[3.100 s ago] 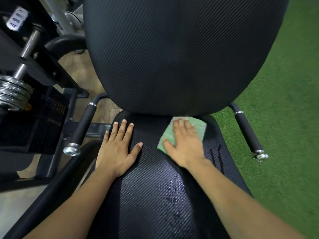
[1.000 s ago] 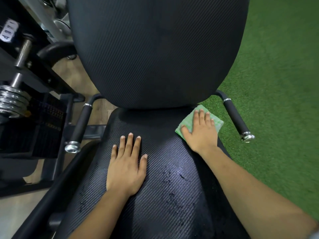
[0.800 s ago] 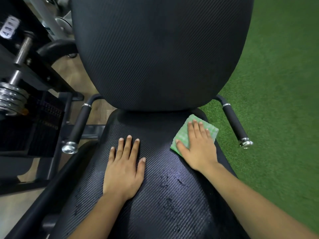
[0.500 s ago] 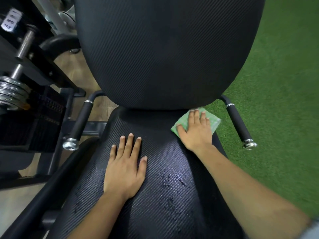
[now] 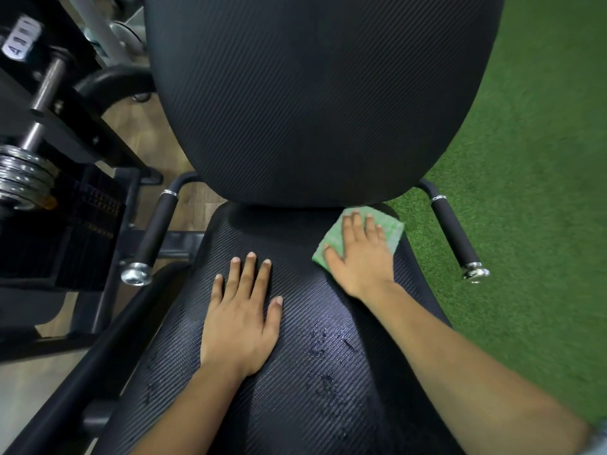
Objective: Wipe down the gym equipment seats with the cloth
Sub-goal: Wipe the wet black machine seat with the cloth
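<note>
Cloth (image 5: pixel 392 229), green and folded to a small square, lies on the far right corner of the seat (image 5: pixel 289 244), a little right of the frame's centre and just below the lower edge of the backrest (image 5: pixel 315 100). The right hand (image 5: pixel 359 257) lies flat on it with straight fingers and presses it down without gripping. The hand covers most of the cloth, so only the upper edge and the left corner show. Whether the cloth hangs over the seat's edge I cannot tell.

The left hand (image 5: pixel 241 313) rests flat and relaxed on the bare middle of the seat, holds nothing, and is apart from the cloth. Between the two forearms, small wet drops (image 5: pixel 323 343) sit on the black ribbed surface; they are faint and hard to count. The bottom of the frame cuts off the front of the seat, and the top of the frame cuts off the backrest.

As the frame shows them, the left handle (image 5: pixel 154 234) and the right handle (image 5: pixel 455 236) stand out beside the seat, each with a metal end. At the left edge, steel weight plates (image 5: pixel 19 178) are half cut off, and the white label (image 5: pixel 19 37) in the upper left is too blurred to read. Green turf (image 5: pixel 525 159) fills the right side, and wooden floor (image 5: pixel 138 133) shows behind the machine at the left.
</note>
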Tool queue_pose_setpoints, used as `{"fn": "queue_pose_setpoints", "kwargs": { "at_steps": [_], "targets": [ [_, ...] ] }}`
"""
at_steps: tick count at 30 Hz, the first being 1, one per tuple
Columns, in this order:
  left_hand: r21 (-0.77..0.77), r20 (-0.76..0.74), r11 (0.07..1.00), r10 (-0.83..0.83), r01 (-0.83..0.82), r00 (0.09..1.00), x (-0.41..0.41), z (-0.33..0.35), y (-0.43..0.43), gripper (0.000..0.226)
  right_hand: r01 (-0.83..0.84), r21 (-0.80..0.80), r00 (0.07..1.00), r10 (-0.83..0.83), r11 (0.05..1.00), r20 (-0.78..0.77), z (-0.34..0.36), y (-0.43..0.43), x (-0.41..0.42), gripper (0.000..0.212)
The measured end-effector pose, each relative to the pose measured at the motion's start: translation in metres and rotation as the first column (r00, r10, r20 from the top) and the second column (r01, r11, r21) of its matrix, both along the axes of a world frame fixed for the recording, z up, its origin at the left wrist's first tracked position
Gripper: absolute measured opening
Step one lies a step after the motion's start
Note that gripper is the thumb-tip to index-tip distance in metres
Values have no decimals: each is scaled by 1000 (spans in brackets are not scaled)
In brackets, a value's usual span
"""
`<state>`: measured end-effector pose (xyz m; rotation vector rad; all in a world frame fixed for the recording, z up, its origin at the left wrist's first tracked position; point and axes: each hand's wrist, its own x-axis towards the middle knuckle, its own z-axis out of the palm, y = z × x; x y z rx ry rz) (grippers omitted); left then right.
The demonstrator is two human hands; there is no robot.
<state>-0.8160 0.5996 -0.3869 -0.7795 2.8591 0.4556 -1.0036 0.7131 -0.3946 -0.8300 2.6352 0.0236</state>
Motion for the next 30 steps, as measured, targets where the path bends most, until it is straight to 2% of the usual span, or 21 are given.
{"fn": "queue_pose_setpoints", "kwargs": {
  "at_steps": [2, 4, 7, 9, 12, 18, 25, 30],
  "targets": [
    [0, 2, 1000, -2, 2, 1000, 0, 0, 0, 68, -136, -76, 990, 137, 988, 16, 8, 3, 24, 93],
    [0, 4, 1000, -9, 9, 1000, 1, 0, 0, 68, -216, -124, 975, 222, 968, 32, 16, 20, 41, 90],
    [8, 2, 1000, -10, 10, 1000, 0, -1, -1, 69, -109, -117, 994, 110, 987, -4, 17, 54, 28, 91],
    [10, 7, 1000, -12, 12, 1000, 0, -1, 0, 70, -14, -51, 1000, 12, 999, -29, 13, 69, 10, 95],
    [-5, 20, 1000, -16, 16, 1000, 0, -1, 0, 71, 32, -16, 999, -32, 999, -39, 12, 65, 12, 96],
    [-9, 46, 1000, -24, 25, 999, 0, 1, 0, 74, -143, -152, 989, 146, 978, 7, 23, 55, 67, 86],
    [-11, 62, 999, -29, 30, 998, 0, 0, -1, 75, -63, -95, 998, 62, 993, -8, 19, 49, 45, 94],
    [-8, 64, 999, -33, 34, 997, 0, 1, -1, 76, -219, -228, 974, 228, 949, 13, 35, 63, 95, 81]
  ]
}}
